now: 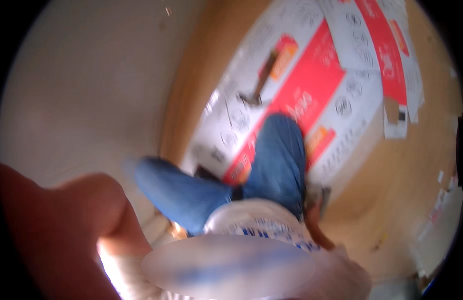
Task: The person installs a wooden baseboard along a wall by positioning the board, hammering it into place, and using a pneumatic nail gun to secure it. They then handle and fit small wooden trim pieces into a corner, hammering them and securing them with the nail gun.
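My right arm reaches down beside my right thigh, and my right hand [313,214] is small and smeared there. Close by it is a greyish thing [323,196] whose kind I cannot make out; whether the fingers grip it does not show. On the left, my bent left arm [81,210] fills the lower corner, and its hand lies outside the picture. A hammer [263,79] with a brown wooden handle and dark metal head rests on the printed sheet [311,85] ahead of my knees, apart from both hands.
My knees in blue jeans [279,155] press on the red and white sheet. A torn printed piece [391,70] overlaps it at the far right. Light brown floor [361,215] lies to the right, with scraps [439,200] near its edge. A plain grey surface [91,90] rises on the left.
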Motion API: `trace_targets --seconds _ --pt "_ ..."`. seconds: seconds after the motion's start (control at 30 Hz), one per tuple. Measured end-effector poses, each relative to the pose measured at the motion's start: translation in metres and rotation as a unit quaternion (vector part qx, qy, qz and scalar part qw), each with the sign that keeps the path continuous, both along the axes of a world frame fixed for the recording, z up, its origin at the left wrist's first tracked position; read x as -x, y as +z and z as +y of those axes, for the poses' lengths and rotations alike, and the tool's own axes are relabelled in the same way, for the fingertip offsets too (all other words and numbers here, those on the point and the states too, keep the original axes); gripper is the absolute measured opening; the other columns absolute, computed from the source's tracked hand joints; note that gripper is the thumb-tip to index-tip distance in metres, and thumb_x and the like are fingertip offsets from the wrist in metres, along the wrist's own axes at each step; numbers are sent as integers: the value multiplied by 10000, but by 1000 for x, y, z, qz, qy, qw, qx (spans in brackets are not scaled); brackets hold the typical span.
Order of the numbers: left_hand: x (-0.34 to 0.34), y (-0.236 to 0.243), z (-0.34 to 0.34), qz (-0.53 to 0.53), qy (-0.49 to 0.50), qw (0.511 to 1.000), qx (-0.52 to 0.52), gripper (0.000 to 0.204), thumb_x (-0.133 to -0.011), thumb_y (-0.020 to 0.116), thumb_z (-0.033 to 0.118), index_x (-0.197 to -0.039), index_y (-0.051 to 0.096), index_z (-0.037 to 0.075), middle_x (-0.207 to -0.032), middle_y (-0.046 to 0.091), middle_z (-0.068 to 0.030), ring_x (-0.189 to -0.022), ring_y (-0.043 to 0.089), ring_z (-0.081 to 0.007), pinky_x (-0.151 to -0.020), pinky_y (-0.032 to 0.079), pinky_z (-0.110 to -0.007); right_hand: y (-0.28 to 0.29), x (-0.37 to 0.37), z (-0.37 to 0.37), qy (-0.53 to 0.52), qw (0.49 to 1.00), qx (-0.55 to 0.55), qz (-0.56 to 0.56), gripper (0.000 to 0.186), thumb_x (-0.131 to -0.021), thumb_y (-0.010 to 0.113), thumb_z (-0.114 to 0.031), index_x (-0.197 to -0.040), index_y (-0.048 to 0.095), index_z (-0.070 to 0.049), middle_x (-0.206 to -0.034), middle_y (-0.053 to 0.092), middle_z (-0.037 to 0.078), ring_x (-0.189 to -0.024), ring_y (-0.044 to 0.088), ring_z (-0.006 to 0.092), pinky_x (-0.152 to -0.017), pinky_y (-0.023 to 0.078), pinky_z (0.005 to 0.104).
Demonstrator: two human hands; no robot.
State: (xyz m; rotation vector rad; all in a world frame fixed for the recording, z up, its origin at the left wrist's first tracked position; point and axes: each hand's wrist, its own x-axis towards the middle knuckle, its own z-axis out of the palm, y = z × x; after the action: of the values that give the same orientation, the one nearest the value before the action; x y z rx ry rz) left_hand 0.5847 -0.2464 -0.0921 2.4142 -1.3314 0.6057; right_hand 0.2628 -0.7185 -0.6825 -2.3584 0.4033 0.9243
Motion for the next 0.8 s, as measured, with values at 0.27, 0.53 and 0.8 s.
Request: trace_targets --seconds 0.27,0.53,0.8 --pt "-62 -5 -30 -55 -42 992 107 356 -1010 598 206 -1315 613 24 -1240 680 -144 -1147 643 -283 -1010 503 -416 -6 -241 33 87 993 -29 -77 727 -982 614 -247 -1574 286 21 -1159 619 211 -1067 619 403 -947 481 474" --pt "-84 -91 56 -127 -25 974 188 344 -1004 622 232 -1283 632 32 -1204 693 -134 -1107 652 -268 -990 505 -398 2 -286 19 196 976 23 -88 746 -962 651 -260 -1570 324 20 -1360 561 248 -1231 566 412 -1072 427 479" --pt "-134 -305 201 -106 242 860 437 335 -998 646 259 -1251 652 41 -1169 707 -125 -1068 660 -253 -970 507 -380 24 -337 46 207 939 203 -188 855 -861 695 -181 -1547 283 121 -1229 613 341 -1112 598 485 -973 476 517"
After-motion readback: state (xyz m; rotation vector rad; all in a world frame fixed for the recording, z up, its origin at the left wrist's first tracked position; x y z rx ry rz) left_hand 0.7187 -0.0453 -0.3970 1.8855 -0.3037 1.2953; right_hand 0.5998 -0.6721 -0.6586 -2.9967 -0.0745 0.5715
